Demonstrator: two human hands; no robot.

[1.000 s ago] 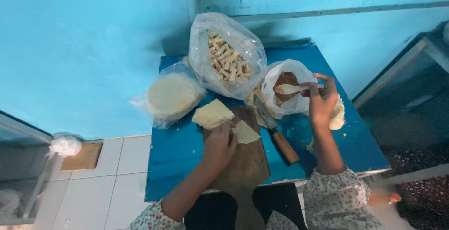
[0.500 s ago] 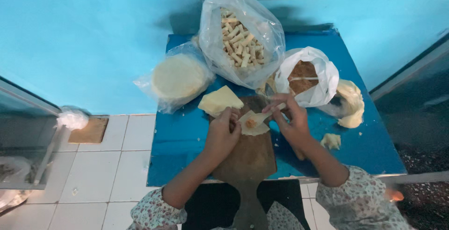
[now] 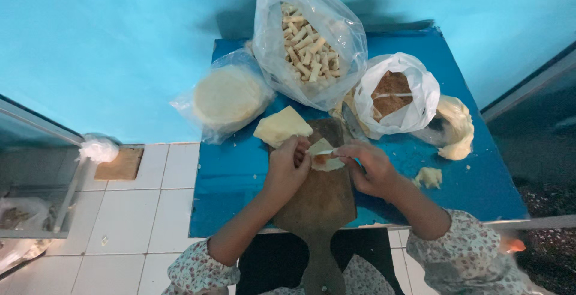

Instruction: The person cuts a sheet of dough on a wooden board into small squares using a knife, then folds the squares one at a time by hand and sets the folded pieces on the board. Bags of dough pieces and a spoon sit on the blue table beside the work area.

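Note:
A pale pastry wrapper (image 3: 324,160) with a dab of brown filling lies on a wooden board (image 3: 321,202) on a blue table (image 3: 240,175). My left hand (image 3: 287,168) pinches the wrapper's left edge. My right hand (image 3: 369,164) holds a small spoon (image 3: 321,151) over the wrapper, its tip at the filling. A stack of cut wrappers (image 3: 281,125) sits just beyond my left hand.
At the back stand a clear bag of rolled pastries (image 3: 307,42), a bag of round wrappers (image 3: 227,96) and a white bag of brown filling (image 3: 395,94). Lumps of dough (image 3: 457,126) lie at the right. A knife (image 3: 354,124) rests by the board. Tiled floor lies to the left.
My right hand has come from the filling bag down to the wrapper on the board with the spoon. My left hand stayed on the wrapper. The camera moved closer.

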